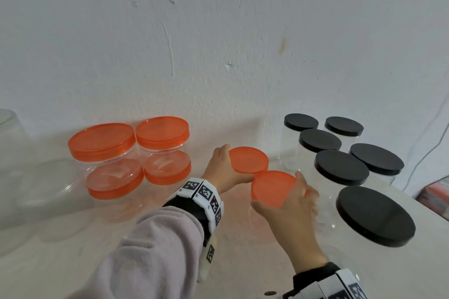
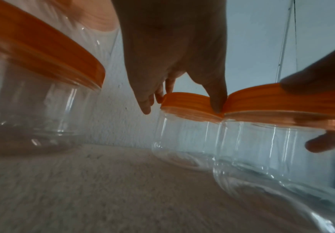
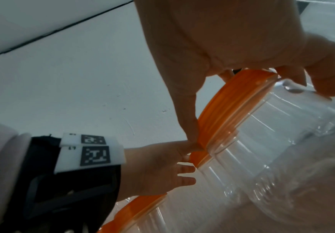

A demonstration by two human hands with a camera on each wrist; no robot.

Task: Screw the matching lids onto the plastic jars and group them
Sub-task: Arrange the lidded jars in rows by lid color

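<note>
Two clear jars with orange lids stand side by side and touching at the table's middle. My left hand grips the rim of the farther orange lid, thumb and fingers curled round it. My right hand grips the nearer orange lid from above; in the right wrist view its fingers clasp the lid's ribbed edge over the clear jar body. The jar bodies are mostly hidden under the hands in the head view.
Stacked orange-lidded jars stand at the back left against the wall. Several black-lidded jars cluster on the right by the table's edge. Lidless clear jars sit at the far left.
</note>
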